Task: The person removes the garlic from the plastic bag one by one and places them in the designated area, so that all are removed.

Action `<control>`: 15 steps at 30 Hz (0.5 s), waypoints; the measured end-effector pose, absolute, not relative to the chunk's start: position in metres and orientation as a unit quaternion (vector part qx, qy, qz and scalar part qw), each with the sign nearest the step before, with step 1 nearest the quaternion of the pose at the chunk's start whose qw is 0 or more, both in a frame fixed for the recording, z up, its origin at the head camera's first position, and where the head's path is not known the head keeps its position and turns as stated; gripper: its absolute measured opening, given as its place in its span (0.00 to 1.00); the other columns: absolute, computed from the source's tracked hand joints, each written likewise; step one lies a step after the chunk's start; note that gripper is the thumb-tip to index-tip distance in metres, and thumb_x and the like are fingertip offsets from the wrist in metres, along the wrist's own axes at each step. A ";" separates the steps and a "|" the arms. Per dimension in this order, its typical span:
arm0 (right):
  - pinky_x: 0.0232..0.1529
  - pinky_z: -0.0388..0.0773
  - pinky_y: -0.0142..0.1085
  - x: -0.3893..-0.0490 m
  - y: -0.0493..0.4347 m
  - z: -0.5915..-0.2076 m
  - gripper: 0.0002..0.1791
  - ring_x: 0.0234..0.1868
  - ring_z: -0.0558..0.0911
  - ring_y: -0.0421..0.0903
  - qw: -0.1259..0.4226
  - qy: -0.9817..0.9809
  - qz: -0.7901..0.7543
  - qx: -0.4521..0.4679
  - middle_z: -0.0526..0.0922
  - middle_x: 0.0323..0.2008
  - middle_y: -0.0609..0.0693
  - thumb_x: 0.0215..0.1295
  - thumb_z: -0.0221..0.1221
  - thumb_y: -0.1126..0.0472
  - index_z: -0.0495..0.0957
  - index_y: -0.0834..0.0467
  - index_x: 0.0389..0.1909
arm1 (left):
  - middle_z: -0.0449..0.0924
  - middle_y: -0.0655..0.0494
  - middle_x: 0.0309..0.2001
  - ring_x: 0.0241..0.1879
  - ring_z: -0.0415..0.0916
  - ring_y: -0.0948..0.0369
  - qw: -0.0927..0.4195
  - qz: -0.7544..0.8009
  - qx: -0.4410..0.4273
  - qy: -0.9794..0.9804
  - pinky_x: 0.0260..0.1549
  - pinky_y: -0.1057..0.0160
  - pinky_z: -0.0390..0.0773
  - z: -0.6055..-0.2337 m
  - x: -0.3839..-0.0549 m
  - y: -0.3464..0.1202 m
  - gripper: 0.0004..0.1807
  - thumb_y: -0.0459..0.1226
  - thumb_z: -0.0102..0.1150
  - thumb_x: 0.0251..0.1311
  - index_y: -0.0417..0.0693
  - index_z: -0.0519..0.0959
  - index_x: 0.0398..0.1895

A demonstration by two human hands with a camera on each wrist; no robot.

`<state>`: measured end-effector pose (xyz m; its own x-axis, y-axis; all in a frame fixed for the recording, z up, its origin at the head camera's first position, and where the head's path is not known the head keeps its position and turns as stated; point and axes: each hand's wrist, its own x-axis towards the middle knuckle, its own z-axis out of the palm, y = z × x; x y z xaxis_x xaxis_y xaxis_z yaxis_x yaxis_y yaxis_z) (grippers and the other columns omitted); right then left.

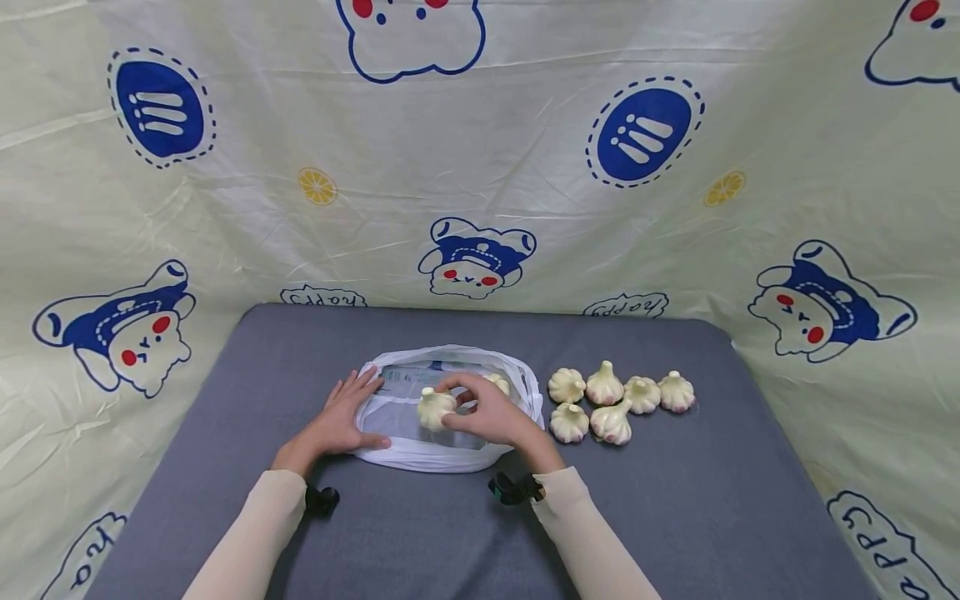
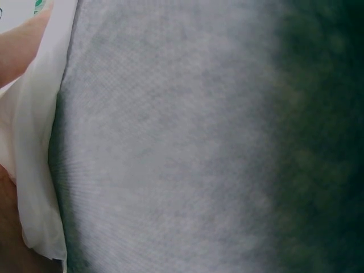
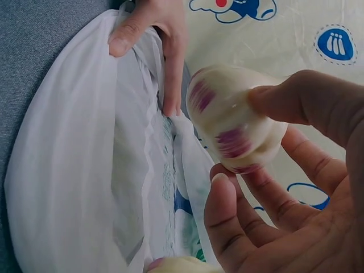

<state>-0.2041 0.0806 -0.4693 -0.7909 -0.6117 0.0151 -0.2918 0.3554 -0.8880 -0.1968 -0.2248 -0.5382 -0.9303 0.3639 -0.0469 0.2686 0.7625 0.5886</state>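
A white plastic bag [image 1: 431, 458] lies on the table with its mouth spread wide. At its left side my left hand [image 1: 345, 418] rests on the rim, fingers and thumb extended and spread apart. My right hand [image 1: 489, 411] pinches a garlic bulb [image 1: 435, 408] between thumb and fingertips, over the bag's mouth. In the right wrist view this bulb [image 3: 227, 122] is pale with purple streaks. Another garlic bulb [image 1: 498, 382] shows inside the bag, partly hidden behind my right hand. The left wrist view catches only the bag's edge [image 2: 40, 142] and parts of fingers.
Several loose garlic bulbs [image 1: 604, 385] lie in two rough rows just right of the bag. The grey table [image 1: 720, 500] extends around them. A cream sheet [image 1: 510, 150] with blue cartoon prints hangs behind the table and down its sides.
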 end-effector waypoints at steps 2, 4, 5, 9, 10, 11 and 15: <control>0.50 0.82 0.42 -0.201 0.084 -0.470 0.21 0.51 0.82 0.51 0.158 0.806 -0.501 -0.272 0.80 0.61 0.54 0.65 0.66 0.61 0.80 0.56 0.59 | 0.46 0.42 0.83 0.82 0.36 0.35 0.081 0.302 0.169 0.935 0.77 0.31 0.36 -0.538 -0.197 -0.225 0.60 0.56 0.77 0.47 0.39 0.59 0.79; 0.51 0.82 0.43 -0.199 0.087 -0.469 0.21 0.51 0.82 0.51 0.154 0.803 -0.510 -0.267 0.80 0.61 0.55 0.65 0.67 0.61 0.79 0.56 0.59 | 0.46 0.42 0.83 0.82 0.36 0.35 0.082 0.303 0.169 0.934 0.77 0.32 0.36 -0.538 -0.197 -0.225 0.60 0.57 0.77 0.47 0.39 0.59 0.79; 0.50 0.82 0.43 -0.198 0.088 -0.470 0.21 0.51 0.82 0.51 0.151 0.803 -0.511 -0.266 0.80 0.60 0.55 0.65 0.67 0.61 0.79 0.56 0.59 | 0.46 0.42 0.83 0.82 0.35 0.35 0.084 0.304 0.168 0.934 0.77 0.32 0.36 -0.538 -0.197 -0.225 0.60 0.57 0.77 0.47 0.39 0.59 0.79; 0.49 0.81 0.42 -0.194 0.092 -0.472 0.21 0.51 0.82 0.52 0.140 0.800 -0.520 -0.265 0.80 0.60 0.56 0.66 0.67 0.61 0.79 0.57 0.59 | 0.46 0.42 0.83 0.82 0.35 0.35 0.085 0.304 0.166 0.934 0.77 0.32 0.35 -0.537 -0.197 -0.225 0.60 0.57 0.77 0.47 0.39 0.59 0.79; 0.49 0.81 0.42 -0.194 0.093 -0.473 0.21 0.51 0.82 0.52 0.140 0.800 -0.521 -0.263 0.80 0.60 0.56 0.66 0.67 0.61 0.79 0.57 0.59 | 0.46 0.42 0.83 0.82 0.35 0.35 0.085 0.304 0.166 0.934 0.77 0.32 0.35 -0.537 -0.197 -0.225 0.60 0.57 0.76 0.48 0.39 0.59 0.79; 0.49 0.81 0.42 -0.193 0.094 -0.475 0.21 0.51 0.82 0.52 0.139 0.800 -0.522 -0.262 0.80 0.60 0.56 0.66 0.67 0.62 0.79 0.57 0.59 | 0.46 0.42 0.83 0.82 0.35 0.35 0.085 0.303 0.166 0.935 0.77 0.32 0.35 -0.537 -0.197 -0.225 0.60 0.57 0.76 0.48 0.39 0.59 0.79; 0.51 0.81 0.43 -0.190 0.098 -0.477 0.22 0.53 0.82 0.53 0.143 0.796 -0.530 -0.255 0.80 0.61 0.56 0.67 0.67 0.61 0.78 0.58 0.61 | 0.46 0.42 0.83 0.82 0.35 0.35 0.085 0.301 0.165 0.935 0.77 0.32 0.35 -0.538 -0.197 -0.225 0.60 0.57 0.76 0.48 0.39 0.59 0.80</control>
<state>-0.1904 0.0980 -0.4774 -0.8287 -0.5581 0.0427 -0.2541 0.3071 -0.9171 -0.1968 -0.2247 -0.5378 -0.9308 0.3605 -0.0601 0.2580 0.7645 0.5908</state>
